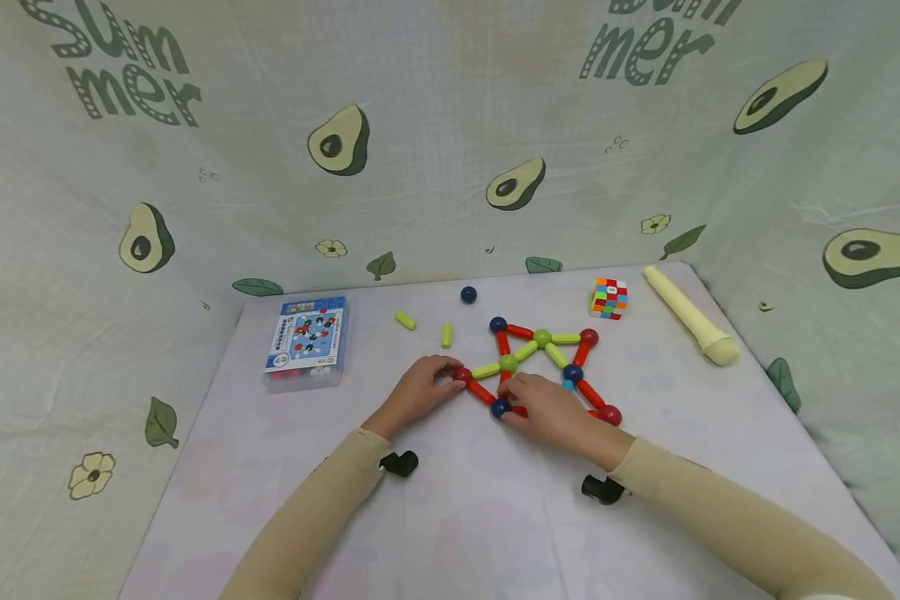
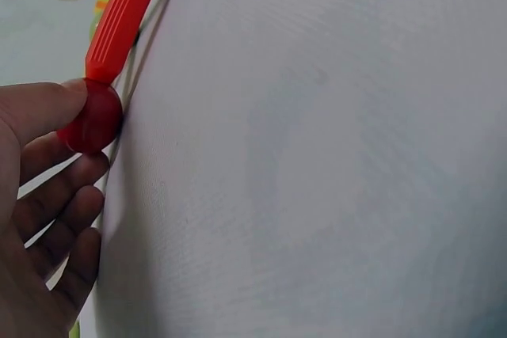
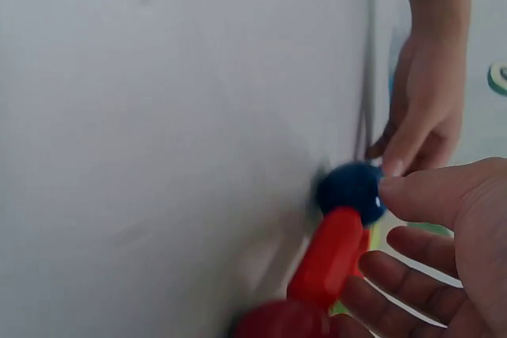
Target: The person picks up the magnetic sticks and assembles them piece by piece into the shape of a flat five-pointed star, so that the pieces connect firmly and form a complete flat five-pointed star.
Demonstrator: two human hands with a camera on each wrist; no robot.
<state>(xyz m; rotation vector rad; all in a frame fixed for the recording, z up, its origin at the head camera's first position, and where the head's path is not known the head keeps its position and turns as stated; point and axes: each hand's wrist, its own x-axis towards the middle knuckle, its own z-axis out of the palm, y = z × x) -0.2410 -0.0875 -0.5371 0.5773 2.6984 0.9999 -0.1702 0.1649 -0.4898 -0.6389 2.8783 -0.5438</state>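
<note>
A flat frame of magnetic sticks and balls in red, lime green and dark blue lies on the table. My left hand (image 1: 420, 387) pinches the red ball (image 2: 97, 120) at its left corner between thumb and fingers. A ribbed red stick (image 2: 120, 25) runs from that ball to a dark blue ball (image 1: 500, 407) at the near corner. At this blue ball is my right hand (image 1: 549, 410), thumb against it and fingers bent around its far side. Another red stick (image 3: 325, 259) leads from it to a red ball (image 3: 285, 324). The right hand covers part of the frame in the head view.
Two loose green sticks (image 1: 405, 320) and a loose blue ball (image 1: 468, 294) lie behind the frame. At left is a clear-based box (image 1: 305, 343) with a printed lid. A colourful puzzle cube (image 1: 609, 298) and a pale yellow tube (image 1: 690, 315) are at the back right.
</note>
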